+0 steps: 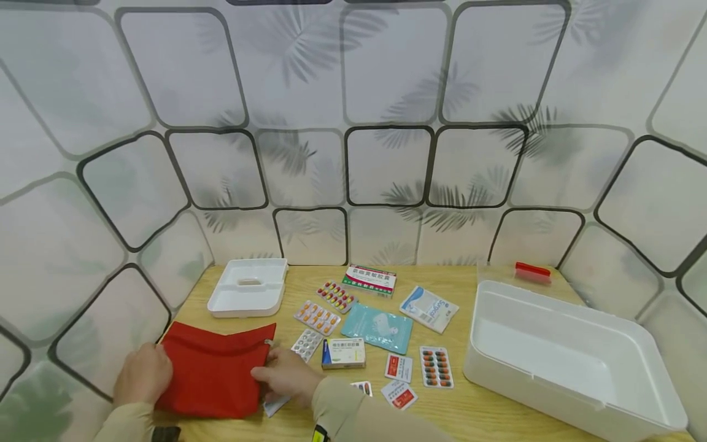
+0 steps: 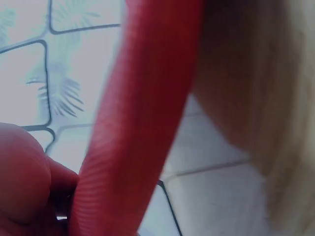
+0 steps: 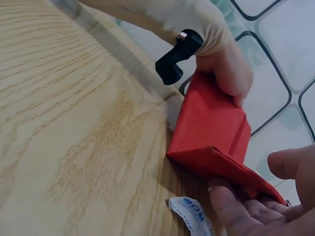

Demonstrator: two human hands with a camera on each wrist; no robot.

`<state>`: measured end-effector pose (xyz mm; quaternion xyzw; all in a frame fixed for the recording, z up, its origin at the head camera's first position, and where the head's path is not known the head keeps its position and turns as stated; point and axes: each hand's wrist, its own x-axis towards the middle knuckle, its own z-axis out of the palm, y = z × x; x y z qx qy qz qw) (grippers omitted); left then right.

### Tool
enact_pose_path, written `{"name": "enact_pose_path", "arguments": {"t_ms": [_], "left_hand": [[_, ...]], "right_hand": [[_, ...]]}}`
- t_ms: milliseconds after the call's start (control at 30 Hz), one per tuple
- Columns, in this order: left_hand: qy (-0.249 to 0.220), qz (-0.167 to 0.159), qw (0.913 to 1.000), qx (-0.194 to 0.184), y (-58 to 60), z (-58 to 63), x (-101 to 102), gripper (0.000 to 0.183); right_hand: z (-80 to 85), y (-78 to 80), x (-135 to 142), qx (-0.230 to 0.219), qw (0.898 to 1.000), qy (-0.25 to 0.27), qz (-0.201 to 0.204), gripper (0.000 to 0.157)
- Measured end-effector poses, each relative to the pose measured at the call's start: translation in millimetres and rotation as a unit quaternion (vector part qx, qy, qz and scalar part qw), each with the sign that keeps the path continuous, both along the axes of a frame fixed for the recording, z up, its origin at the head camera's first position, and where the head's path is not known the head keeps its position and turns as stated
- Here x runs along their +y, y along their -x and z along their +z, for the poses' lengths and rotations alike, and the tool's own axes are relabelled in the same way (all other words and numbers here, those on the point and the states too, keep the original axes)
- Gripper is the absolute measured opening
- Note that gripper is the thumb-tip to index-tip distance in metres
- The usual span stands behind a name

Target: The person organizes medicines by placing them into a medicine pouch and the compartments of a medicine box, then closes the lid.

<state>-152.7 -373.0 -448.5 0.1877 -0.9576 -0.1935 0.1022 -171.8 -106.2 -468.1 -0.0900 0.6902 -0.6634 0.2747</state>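
Note:
A red zippered pouch stands at the left front of the table. My left hand grips its left end; in the right wrist view that hand is folded over the pouch's far edge. In the left wrist view the red fabric fills the middle. At the pouch's right end is my right hand, close to the zipper pull. The right wrist view shows its fingers against the pouch's edge, with the thumb raised apart. A blue-and-white printed packet lies beside those fingers.
Pill blister packs, a blue-and-white medicine box, a teal packet and a surgical packet lie mid-table. Another medicine box and a white tray are behind. A large white bin stands at right.

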Motion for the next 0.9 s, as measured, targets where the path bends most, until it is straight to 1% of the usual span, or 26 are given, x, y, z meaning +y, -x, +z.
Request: {"name": "enact_pose_path", "arguments": {"t_ms": [100,200,300,367,400,500,600,667,767,900], "left_hand": [[-0.002,-0.004,0.9999,0.015,-0.4,6.4,4.4,0.035],[0.0,-0.008,0.9992,0.039,-1.6,14.1,9.6,0.034],[-0.003,-0.007,0.9976,0.069,-3.4,22.8,16.0,0.031],[-0.008,-0.006,0.9958,0.091,-4.6,28.9,20.7,0.029],[-0.012,-0.005,0.9946,0.103,-4.9,32.0,23.2,0.028],[-0.024,-0.005,0.9896,0.142,-4.0,39.5,33.6,0.027],[-0.05,-0.003,0.9808,0.189,-0.5,44.8,46.5,0.028],[-0.07,-0.009,0.9718,0.225,3.5,46.8,56.2,0.027],[-0.097,-0.029,0.9565,0.274,11.6,48.7,71.4,0.026],[-0.114,-0.057,0.9404,0.315,21.5,49.4,91.8,0.025]], "right_hand": [[-0.7,0.6,0.6,0.021,1.0,0.006,-0.007,0.017],[2.0,2.4,2.8,0.027,0.999,0.023,-0.024,0.023],[8.4,4.7,6.2,0.041,0.997,0.039,-0.043,0.026],[13.9,6.4,9.6,0.061,0.996,0.037,-0.052,0.026],[16.8,7.2,11.4,0.072,0.995,0.039,-0.059,0.025],[25.0,9.5,22.0,0.086,0.992,0.058,-0.076,0.023],[33.5,13.0,38.5,0.098,0.988,0.074,-0.093,0.023],[38.2,17.0,52.4,0.112,0.986,0.073,-0.098,0.024],[44.3,23.9,75.3,0.134,0.983,0.066,-0.106,0.027],[52.0,33.6,106.3,0.148,0.98,0.061,-0.119,0.031]]}}
